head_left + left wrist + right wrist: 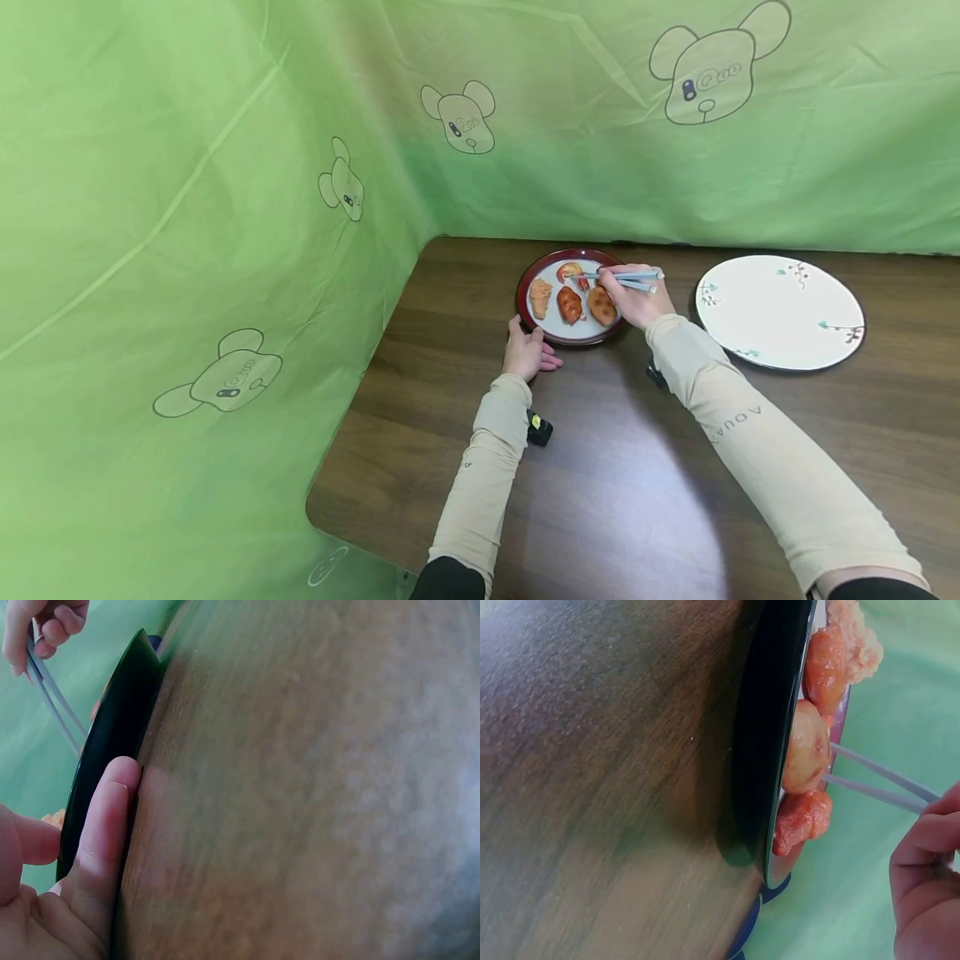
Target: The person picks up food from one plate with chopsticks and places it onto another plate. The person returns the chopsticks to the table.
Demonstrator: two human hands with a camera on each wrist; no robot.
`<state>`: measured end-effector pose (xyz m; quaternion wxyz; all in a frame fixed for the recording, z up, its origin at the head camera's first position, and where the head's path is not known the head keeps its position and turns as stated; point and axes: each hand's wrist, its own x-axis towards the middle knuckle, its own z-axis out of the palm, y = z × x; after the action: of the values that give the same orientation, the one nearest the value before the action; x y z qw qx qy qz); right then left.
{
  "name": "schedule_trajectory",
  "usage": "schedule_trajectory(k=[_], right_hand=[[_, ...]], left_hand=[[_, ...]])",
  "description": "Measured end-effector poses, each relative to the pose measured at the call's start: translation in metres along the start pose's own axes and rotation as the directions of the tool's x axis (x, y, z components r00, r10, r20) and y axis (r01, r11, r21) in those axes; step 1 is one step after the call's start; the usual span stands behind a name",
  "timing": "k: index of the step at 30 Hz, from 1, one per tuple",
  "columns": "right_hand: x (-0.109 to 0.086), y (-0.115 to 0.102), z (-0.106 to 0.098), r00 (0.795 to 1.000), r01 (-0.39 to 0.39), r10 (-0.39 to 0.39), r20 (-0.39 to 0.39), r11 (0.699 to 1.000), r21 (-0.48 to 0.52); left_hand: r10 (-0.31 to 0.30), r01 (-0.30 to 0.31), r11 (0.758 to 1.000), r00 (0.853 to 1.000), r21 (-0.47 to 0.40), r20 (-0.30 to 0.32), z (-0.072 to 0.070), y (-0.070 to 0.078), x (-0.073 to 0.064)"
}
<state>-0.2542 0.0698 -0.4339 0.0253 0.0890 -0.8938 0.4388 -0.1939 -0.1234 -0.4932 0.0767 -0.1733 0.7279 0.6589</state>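
A pair of pale blue chopsticks [630, 276] is held in my right hand [639, 298] above a plate [522, 312] with a dark red rim and white middle. Their tips reach a curled red-orange food piece [567, 271] at the plate's far side; whether they grip it cannot be told. Also on the plate lie a pale fried piece [540, 297], a glazed brown piece [570, 305] and a round browned piece [602, 307], which hides the chopstick tips in the right wrist view. My left hand [525, 350] holds the plate's near-left rim, thumb above and a finger against the dark underside.
To the right stands a large white oval plate [780, 312] with a twig-and-leaf pattern. Both plates are on a brown wooden table [420, 400]. Green cloth [540, 183] with bear drawings hangs behind and along the left edge.
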Motion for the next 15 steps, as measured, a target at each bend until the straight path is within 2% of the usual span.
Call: schedule_trajectory(k=[8,15], right_hand=[[-0.0022,0.0013,-0.0002,0.997,0.078,-0.078,-0.025,0.997,-0.012],[-0.0039,0.003,-0.0001,0.979,0.19,-0.192,-0.07,0.981,-0.037]], left_hand=[[-0.015,0.015,1.0,1.0,-0.001,0.007,0.0002,0.0004,-0.0001],[-0.005,0.005,1.0,1.0,-0.007,0.001,0.0002,0.0009,-0.0013]])
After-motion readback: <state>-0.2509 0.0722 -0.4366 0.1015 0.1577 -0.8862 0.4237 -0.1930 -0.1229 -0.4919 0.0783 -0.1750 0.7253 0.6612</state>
